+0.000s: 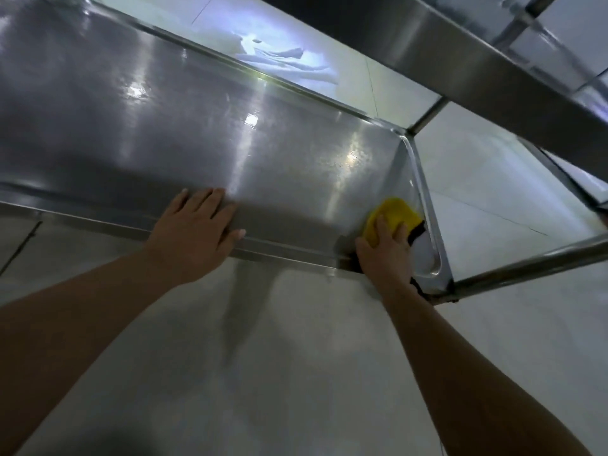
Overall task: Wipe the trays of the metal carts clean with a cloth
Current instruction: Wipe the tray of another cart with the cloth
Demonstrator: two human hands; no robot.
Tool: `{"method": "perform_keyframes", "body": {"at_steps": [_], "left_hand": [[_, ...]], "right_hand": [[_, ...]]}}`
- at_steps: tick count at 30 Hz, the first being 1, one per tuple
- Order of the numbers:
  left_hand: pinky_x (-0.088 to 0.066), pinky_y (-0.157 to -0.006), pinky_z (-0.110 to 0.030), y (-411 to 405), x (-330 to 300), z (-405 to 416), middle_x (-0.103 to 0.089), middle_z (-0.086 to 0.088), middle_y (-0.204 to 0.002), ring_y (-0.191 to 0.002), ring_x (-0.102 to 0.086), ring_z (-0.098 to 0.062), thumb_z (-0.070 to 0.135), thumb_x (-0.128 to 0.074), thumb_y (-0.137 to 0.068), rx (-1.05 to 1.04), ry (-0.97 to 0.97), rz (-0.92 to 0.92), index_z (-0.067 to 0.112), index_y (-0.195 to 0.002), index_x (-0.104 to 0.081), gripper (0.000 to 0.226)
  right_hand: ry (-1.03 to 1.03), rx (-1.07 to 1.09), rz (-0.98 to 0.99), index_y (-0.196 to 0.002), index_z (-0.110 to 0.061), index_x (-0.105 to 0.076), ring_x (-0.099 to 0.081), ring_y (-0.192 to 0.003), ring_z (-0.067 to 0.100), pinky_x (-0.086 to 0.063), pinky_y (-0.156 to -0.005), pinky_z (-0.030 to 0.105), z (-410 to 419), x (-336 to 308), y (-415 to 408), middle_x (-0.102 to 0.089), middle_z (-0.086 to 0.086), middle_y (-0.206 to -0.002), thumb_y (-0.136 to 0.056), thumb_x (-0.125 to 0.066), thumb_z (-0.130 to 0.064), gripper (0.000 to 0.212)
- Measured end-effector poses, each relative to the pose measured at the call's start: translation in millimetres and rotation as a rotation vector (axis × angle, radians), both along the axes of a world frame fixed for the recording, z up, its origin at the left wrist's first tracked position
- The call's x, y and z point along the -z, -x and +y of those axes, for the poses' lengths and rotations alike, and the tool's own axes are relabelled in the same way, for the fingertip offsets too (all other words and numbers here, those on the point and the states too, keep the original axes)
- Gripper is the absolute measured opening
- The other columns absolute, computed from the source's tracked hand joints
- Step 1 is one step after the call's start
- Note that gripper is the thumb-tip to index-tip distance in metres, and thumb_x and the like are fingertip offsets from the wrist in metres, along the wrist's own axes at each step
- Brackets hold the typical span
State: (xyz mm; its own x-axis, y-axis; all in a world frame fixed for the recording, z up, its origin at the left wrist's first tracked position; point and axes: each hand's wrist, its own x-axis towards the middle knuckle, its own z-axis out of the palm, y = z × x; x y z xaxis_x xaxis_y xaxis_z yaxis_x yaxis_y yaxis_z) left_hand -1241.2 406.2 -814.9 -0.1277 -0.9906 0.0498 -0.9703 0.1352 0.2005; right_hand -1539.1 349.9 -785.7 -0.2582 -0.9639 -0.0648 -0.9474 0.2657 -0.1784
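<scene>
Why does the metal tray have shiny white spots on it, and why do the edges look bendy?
Head view: lights glare off the tray as bright spots; the wide lens bends straight rails; the left hand casts a dark shadow along the near wall; the yellow cloth under the right hand looks slightly blurred.

Tray [204, 126]: brushed silver-grey steel with bright white light reflections. Cloth [393, 215]: solid yellow, with a black edge on its right side and a white patch beside that. Upper shelf [460, 51], far right: grey steel. Floor [329, 357]: pale grey-white tiles with thin dark joint lines.
</scene>
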Motion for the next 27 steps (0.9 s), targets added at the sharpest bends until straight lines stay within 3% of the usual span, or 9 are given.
{"method": "perform_keyframes", "body": {"at_steps": [6, 10, 13, 15, 17, 19, 20, 22, 27], "left_hand": [[-0.021, -0.114, -0.042, -32.1, -8.7, 5.9, -0.039, -0.007, -0.151, -0.14, -0.032, -0.023, 0.062, -0.006, -0.085, 0.133, -0.039, -0.05, 0.017, -0.142, -0.045, 0.082], [-0.01, -0.118, -0.038, -74.8, -17.2, 37.0, -0.016, -0.001, -0.16, -0.147, -0.013, -0.018, 0.058, -0.009, -0.093, 0.031, -0.175, -0.083, 0.02, -0.151, -0.025, 0.071], [-0.006, -0.118, -0.037, -102.8, -34.7, 76.4, -0.008, 0.0, -0.162, -0.148, -0.007, -0.016, 0.054, -0.019, -0.097, -0.029, -0.298, -0.078, 0.021, -0.153, -0.011, 0.066], [-0.011, -0.117, -0.037, -115.4, -56.7, 102.6, -0.009, -0.001, -0.162, -0.147, -0.011, -0.018, 0.051, -0.028, -0.097, -0.053, -0.379, -0.027, 0.021, -0.153, -0.005, 0.068], [-0.019, -0.117, -0.037, -124.6, -84.4, 130.7, -0.014, -0.004, -0.161, -0.146, -0.018, -0.021, 0.05, -0.037, -0.096, -0.1, -0.423, 0.076, 0.019, -0.153, -0.006, 0.072], [-0.025, -0.115, -0.036, -131.1, -118.4, 158.4, -0.019, -0.005, -0.159, -0.143, -0.024, -0.023, 0.05, -0.045, -0.094, -0.173, -0.429, 0.217, 0.019, -0.154, -0.008, 0.077], [-0.028, -0.114, -0.036, -133.1, -137.7, 171.8, -0.02, -0.004, -0.159, -0.142, -0.026, -0.023, 0.051, -0.048, -0.092, -0.206, -0.433, 0.287, 0.021, -0.154, -0.009, 0.079], [-0.032, -0.112, -0.037, -136.8, -181.4, 197.1, -0.022, 0.0, -0.158, -0.141, -0.029, -0.022, 0.054, -0.053, -0.089, -0.257, -0.438, 0.413, 0.024, -0.153, -0.01, 0.083], [-0.033, -0.11, -0.034, -164.7, -319.5, 254.4, -0.022, 0.004, -0.158, -0.138, -0.035, -0.018, 0.062, -0.058, -0.081, -0.385, -0.434, 0.621, 0.026, -0.153, -0.006, 0.096]], "right_hand": [[-0.035, -0.528, -0.13, -0.148, -0.039, -0.028, -0.028, -0.139, 0.038, -0.037, -0.107, 0.05, 24.1, -5.5, -112.6, -0.007, 0.005, -0.162, -0.083, -0.062, -0.033, 0.074], [-0.153, -0.725, -0.132, -0.144, -0.032, -0.04, -0.041, -0.13, 0.039, -0.044, -0.097, 0.045, 43.2, -28.7, -149.2, -0.019, 0.009, -0.158, -0.083, -0.064, -0.018, 0.067], [-0.281, -0.669, -0.349, -0.141, -0.019, -0.047, -0.041, -0.132, 0.036, -0.036, -0.105, 0.04, 61.2, -56.8, -165.6, -0.035, 0.014, -0.151, -0.085, -0.064, -0.007, 0.06], [-0.386, -0.589, -0.441, -0.14, -0.021, -0.049, -0.047, -0.129, 0.022, -0.037, -0.109, 0.033, 77.9, -83.9, -182.7, -0.047, 0.009, -0.143, -0.087, -0.062, -0.007, 0.056], [-0.455, -0.525, -0.607, -0.135, -0.017, -0.055, -0.061, -0.099, -0.003, -0.05, -0.089, 0.02, 101.2, -115.1, -203.8, -0.064, 0.002, -0.119, -0.087, -0.061, -0.002, 0.051], [-0.482, -0.472, -0.756, -0.129, -0.011, -0.059, -0.058, -0.065, -0.018, -0.044, -0.06, 0.002, 124.5, -147.9, -224.7, -0.067, -0.019, -0.086, -0.086, -0.059, 0.004, 0.046], [-0.505, -0.462, -0.776, -0.127, -0.012, -0.061, -0.057, -0.061, -0.019, -0.041, -0.055, 0.0, 134.8, -166.2, -236.0, -0.063, -0.029, -0.079, -0.086, -0.059, 0.002, 0.044], [-0.57, -0.499, -0.757, -0.126, -0.022, -0.062, -0.058, -0.073, -0.016, -0.042, -0.059, 0.0, 156.0, -210.0, -262.8, -0.057, -0.03, -0.089, -0.087, -0.059, -0.006, 0.043], [-0.717, -0.511, -0.8, -0.126, -0.034, -0.06, -0.056, -0.092, 0.006, -0.046, -0.069, 0.007, 202.4, -346.2, -324.1, -0.056, -0.008, -0.112, -0.086, -0.059, -0.013, 0.046]]}}
